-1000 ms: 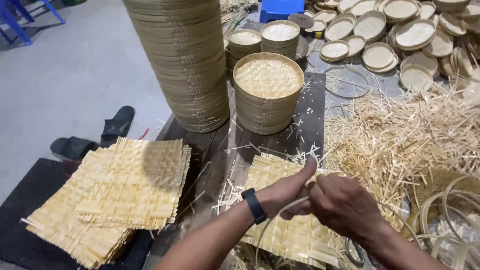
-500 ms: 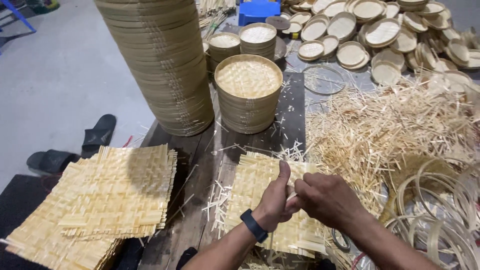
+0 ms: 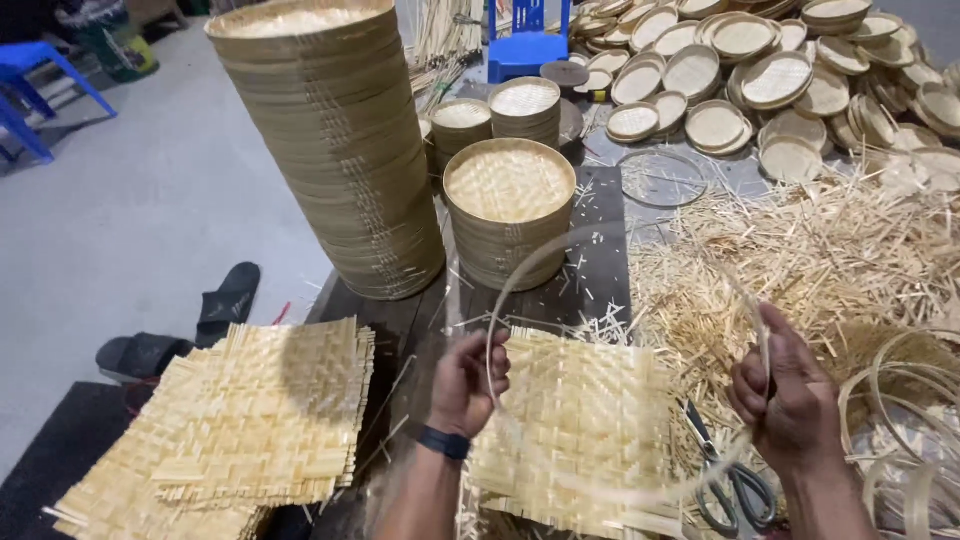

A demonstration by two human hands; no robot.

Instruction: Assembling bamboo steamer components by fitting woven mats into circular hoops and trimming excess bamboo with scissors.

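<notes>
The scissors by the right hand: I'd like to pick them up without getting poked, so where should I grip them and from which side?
Grip the scissors by their handle loops, coming from the near side. The loops lie toward the wearer, beside the right hand, while the blades point away, toward the woven bamboo mat.

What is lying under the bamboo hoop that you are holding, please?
Under the bamboo hoop lie a woven mat and scissors on the dark board. What the mat covers is hidden.
</notes>
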